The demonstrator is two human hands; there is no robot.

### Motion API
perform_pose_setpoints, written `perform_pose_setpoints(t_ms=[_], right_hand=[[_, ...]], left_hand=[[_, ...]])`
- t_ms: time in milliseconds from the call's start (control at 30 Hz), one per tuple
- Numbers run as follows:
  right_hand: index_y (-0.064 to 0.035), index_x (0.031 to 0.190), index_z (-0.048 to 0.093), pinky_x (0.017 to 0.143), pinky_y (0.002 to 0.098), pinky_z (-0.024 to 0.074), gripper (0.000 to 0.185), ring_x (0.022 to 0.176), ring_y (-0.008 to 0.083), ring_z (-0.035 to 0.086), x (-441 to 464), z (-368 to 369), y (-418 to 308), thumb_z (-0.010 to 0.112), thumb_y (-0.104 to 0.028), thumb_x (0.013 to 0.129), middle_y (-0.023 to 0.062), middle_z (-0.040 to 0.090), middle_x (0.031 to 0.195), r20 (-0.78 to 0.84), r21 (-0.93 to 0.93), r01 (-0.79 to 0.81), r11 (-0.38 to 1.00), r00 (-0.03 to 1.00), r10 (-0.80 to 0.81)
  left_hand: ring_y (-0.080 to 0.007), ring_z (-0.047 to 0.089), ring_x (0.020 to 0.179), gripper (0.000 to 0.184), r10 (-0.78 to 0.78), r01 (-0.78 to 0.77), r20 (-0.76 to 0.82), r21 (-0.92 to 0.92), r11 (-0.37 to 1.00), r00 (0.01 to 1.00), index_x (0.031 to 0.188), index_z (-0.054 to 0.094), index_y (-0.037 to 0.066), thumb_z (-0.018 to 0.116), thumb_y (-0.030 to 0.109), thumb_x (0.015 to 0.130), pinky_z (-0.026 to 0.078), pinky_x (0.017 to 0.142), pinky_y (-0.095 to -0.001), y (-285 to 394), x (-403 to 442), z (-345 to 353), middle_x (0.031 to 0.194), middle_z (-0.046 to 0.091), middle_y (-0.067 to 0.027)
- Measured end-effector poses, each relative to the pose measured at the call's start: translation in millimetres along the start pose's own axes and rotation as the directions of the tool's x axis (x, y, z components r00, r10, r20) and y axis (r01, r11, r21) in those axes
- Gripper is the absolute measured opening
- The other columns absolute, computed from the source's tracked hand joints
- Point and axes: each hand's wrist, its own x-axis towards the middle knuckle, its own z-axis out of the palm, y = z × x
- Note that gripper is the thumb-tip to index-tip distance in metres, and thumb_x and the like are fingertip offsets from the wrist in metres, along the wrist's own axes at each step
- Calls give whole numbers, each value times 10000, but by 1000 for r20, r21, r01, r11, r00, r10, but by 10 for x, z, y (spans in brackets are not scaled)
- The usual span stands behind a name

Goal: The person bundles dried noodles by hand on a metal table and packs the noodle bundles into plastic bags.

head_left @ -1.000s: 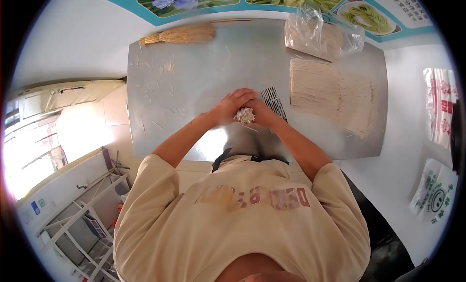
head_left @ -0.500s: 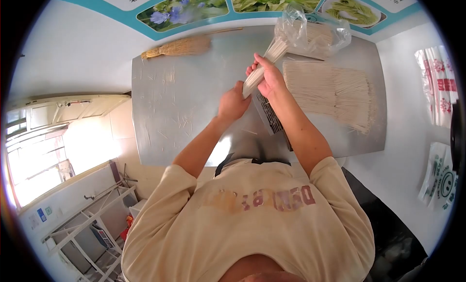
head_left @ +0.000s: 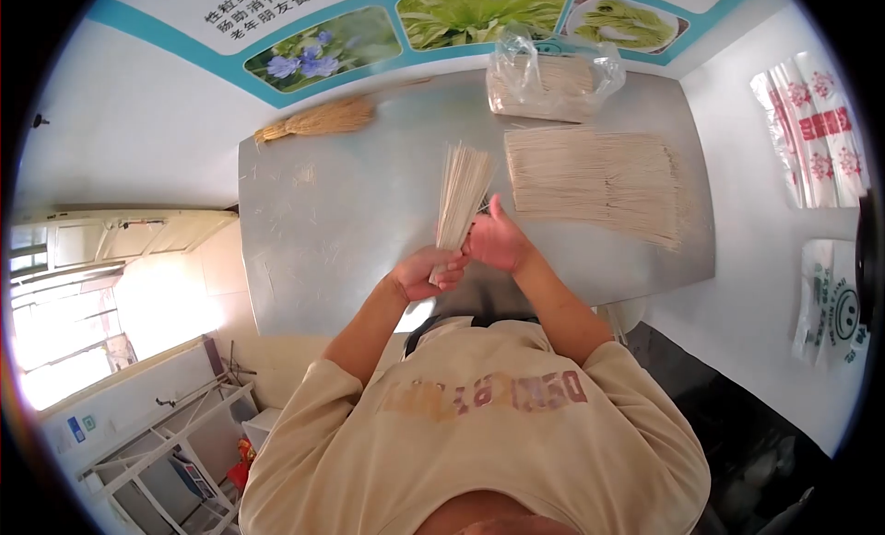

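Observation:
A bundle of thin dried noodles (head_left: 465, 187) stands up from my left hand (head_left: 435, 270), whose fingers are wrapped round its lower end. The upper ends of the strands fan out a little. My right hand (head_left: 499, 235) is just right of the bundle's lower part, with the thumb raised and the fingers apart; its fingertips are close to the left hand. Right of the hands, a wide layer of noodles (head_left: 595, 180) lies on the metal table (head_left: 350, 212). Behind it sits a clear plastic bag (head_left: 544, 79) with more noodles in it.
A straw brush (head_left: 318, 120) lies at the table's back left edge. Small noodle scraps (head_left: 304, 174) are scattered on the left side. Packs of printed bags (head_left: 811, 129) hang on the right wall. A white metal rack (head_left: 171, 443) stands at the lower left.
The bundle has come away from the plastic bag toward my body and now points more upright. My left hand has moved down with it, and my right hand has opened off it.

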Motion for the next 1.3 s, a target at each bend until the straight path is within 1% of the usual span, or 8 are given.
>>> perform_pose_setpoints(t_ms=[100,233,300,433,500,800,967,1300], right_hand=[[18,1381,479,995,467,485,739,1156,294,594,103,608,-32,583,-575,953,159,599,1277,-526,-29,217,976,827,-199],[-91,1010,628,827,379,505,235,732,166,524,80,685,-159,747,-261,899,-13,530,745,-736,-40,282,959,640,-219],[-104,960,600,817,379,501,221,727,164,517,40,738,-268,746,-258,900,-12,522,743,-700,-62,304,951,666,-258],[-131,852,523,769,361,473,240,707,160,494,-44,916,-544,727,-239,915,-8,485,730,-655,-203,448,871,599,-461],[-129,858,529,764,353,466,222,706,159,496,-56,962,-629,713,-232,927,-6,486,731,-611,-295,509,808,550,-569],[-90,828,530,687,344,469,203,665,140,511,231,1155,-2518,698,-128,935,9,504,717,-186,-713,624,319,270,-945],[2,933,680,659,320,484,343,733,149,609,268,590,-3655,771,-326,890,11,668,787,-41,-978,-201,-64,477,-878],[-94,1097,720,851,461,540,327,986,358,676,9,-484,-4319,726,-311,852,170,720,1012,-310,-335,-685,-646,728,-611]], left_hand=[[-73,429,540,161,-75,76,-19,108,991,997,1119,548,67,596,144,986,375,509,-235,-65,56,112,753,470,17],[-83,428,516,231,-125,125,-17,252,960,992,1110,549,68,668,179,947,353,489,-242,-65,189,154,729,470,21],[-81,411,503,249,-126,126,-17,275,953,992,1102,551,67,686,195,936,338,475,-240,-33,309,232,714,455,26],[-272,634,1086,648,-66,76,-163,54,996,984,1369,483,16,418,552,1011,505,955,-449,19,591,385,1208,629,-131],[-330,446,1373,786,192,-254,-197,-371,893,961,1467,393,-6,247,620,1014,334,1149,-544,-4,823,471,1475,470,-181],[-355,522,1270,396,323,-423,-496,-101,901,806,1094,524,40,407,414,1043,425,1072,-485,178,1152,294,1357,538,-177],[-338,566,1219,305,266,-378,-618,-54,924,740,1152,518,32,437,301,1033,493,1000,-444,48,997,66,1329,557,-169],[-315,606,1137,331,212,-369,-683,-89,925,699,1263,481,15,465,230,1012,525,945,-427,-172,929,-279,1332,559,-160]])
